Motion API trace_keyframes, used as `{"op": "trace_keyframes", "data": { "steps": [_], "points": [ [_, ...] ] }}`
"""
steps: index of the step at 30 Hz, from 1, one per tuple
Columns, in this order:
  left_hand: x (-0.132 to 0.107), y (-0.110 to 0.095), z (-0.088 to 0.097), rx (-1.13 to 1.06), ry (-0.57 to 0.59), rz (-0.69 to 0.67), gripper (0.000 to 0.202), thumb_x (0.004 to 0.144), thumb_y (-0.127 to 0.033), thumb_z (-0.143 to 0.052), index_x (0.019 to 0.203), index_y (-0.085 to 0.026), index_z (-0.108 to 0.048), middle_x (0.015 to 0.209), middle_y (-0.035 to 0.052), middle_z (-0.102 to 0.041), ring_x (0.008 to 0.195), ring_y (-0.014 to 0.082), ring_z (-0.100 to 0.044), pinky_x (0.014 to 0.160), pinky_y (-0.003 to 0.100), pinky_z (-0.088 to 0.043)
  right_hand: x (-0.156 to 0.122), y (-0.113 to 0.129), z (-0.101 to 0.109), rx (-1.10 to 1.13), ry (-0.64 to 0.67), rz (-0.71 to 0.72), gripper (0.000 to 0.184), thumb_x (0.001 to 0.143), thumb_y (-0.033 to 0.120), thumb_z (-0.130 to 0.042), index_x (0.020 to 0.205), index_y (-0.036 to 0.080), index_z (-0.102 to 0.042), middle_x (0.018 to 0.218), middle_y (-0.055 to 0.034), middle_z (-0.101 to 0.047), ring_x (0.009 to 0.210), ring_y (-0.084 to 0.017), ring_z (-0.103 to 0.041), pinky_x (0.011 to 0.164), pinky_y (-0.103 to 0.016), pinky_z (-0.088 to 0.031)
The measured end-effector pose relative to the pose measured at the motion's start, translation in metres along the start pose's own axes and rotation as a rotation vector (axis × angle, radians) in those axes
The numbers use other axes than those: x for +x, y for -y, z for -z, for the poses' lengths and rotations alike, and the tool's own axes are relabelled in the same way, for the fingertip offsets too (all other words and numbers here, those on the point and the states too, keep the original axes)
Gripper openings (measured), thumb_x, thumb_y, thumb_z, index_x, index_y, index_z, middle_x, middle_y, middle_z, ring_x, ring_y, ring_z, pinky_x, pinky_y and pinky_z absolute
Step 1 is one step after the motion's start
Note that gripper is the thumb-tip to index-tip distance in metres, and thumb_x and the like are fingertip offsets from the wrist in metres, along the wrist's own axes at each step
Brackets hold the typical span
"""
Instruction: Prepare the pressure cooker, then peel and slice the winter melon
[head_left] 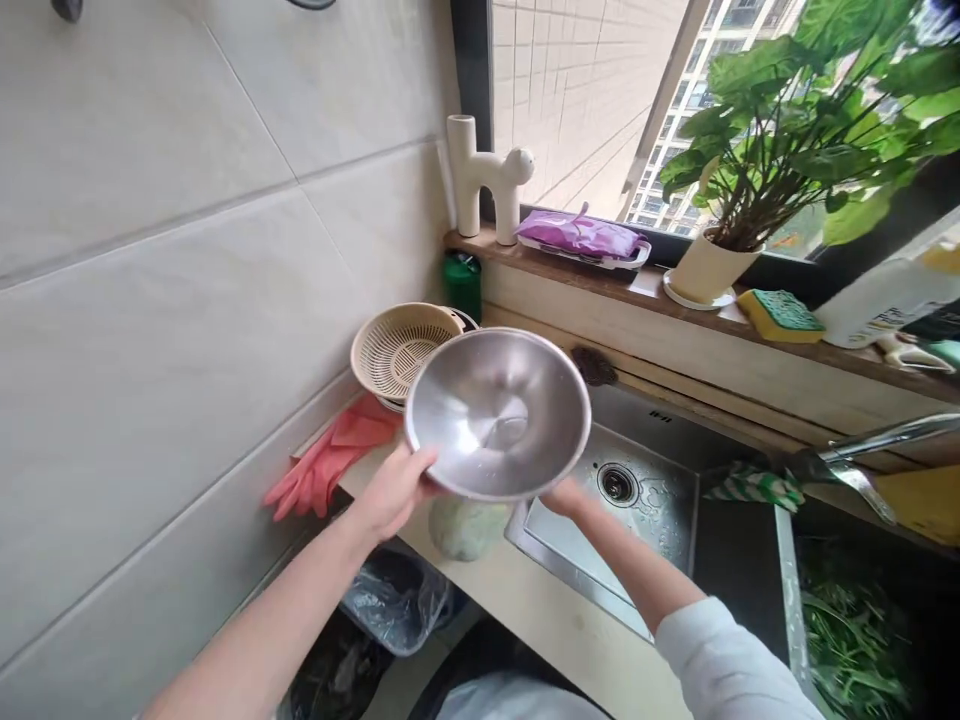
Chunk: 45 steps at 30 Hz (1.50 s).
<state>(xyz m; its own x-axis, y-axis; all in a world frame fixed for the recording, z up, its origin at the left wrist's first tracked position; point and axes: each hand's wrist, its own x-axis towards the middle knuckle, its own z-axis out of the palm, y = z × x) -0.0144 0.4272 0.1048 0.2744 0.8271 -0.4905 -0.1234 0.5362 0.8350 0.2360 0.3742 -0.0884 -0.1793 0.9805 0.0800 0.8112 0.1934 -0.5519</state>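
Between my two hands a round stainless steel mixing bowl (465, 400) is held up over the counter, tilted toward me, and no food shows inside it. My left hand (397, 490) grips its near-left side, thumb over the rim. Under the near-right side is my right hand (562, 495), its fingers mostly hidden by the bowl. Just below the bowl, a pale green round thing (465, 532) sits on the counter (555, 610), partly covered. Behind the bowl's left edge stands a beige colander (401, 345).
Pink rubber gloves (322, 465) lie by the wall. A sink (667, 500) is at right, with leafy greens (855, 635) in the basin beyond it and a faucet (862, 455) above. A plant pot (712, 265) and sponge (780, 315) line the sill. A bin (405, 605) stands below.
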Motion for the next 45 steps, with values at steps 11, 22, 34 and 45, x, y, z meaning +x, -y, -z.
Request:
{"op": "trace_keyframes", "data": {
  "steps": [11,22,34,45],
  "points": [
    [0.134,0.047,-0.104,0.011,-0.060,0.107,0.021,0.075,0.000,-0.051,0.092,-0.013,-0.053,0.069,0.0023,-0.061,0.058,0.0124,-0.062,0.054,0.028,-0.059,-0.077,0.057,-0.029,0.339,-0.089,-0.202,0.028,0.093,0.030,-0.039,0.104,0.022,-0.063,0.106,-0.0077,-0.070,0.106,-0.025,-0.062,0.106,-0.052,-0.034],
    [0.162,0.060,-0.108,0.061,-0.079,0.138,0.028,0.083,-0.021,-0.060,0.108,-0.009,-0.053,0.095,0.0137,-0.062,0.086,0.0208,-0.064,0.071,0.040,-0.059,-0.056,0.026,0.058,0.197,-0.297,-0.428,0.030,0.097,0.034,-0.029,0.105,0.020,-0.054,0.100,-0.0071,-0.065,0.091,-0.019,-0.061,0.078,-0.031,-0.049],
    [-0.026,0.130,0.049,0.746,-0.237,-0.368,0.087,0.068,-0.046,-0.071,0.140,-0.023,-0.028,0.133,0.0168,-0.044,0.129,0.0302,-0.042,0.105,0.053,-0.037,-0.094,0.061,-0.022,0.142,0.094,-0.229,0.029,0.091,0.015,-0.038,0.113,0.023,-0.055,0.130,-0.0045,-0.058,0.111,-0.019,-0.059,0.082,-0.028,-0.050],
    [-0.025,0.182,0.027,1.097,-0.452,-0.630,0.110,0.055,-0.045,-0.081,0.140,-0.014,-0.021,0.136,0.0234,-0.038,0.130,0.0379,-0.037,0.108,0.054,-0.032,-0.086,0.074,-0.001,0.011,0.221,-0.015,0.026,0.086,0.014,-0.045,0.098,0.027,-0.064,0.115,-0.0034,-0.060,0.093,-0.024,-0.049,0.075,-0.035,-0.041]
  ]
}}
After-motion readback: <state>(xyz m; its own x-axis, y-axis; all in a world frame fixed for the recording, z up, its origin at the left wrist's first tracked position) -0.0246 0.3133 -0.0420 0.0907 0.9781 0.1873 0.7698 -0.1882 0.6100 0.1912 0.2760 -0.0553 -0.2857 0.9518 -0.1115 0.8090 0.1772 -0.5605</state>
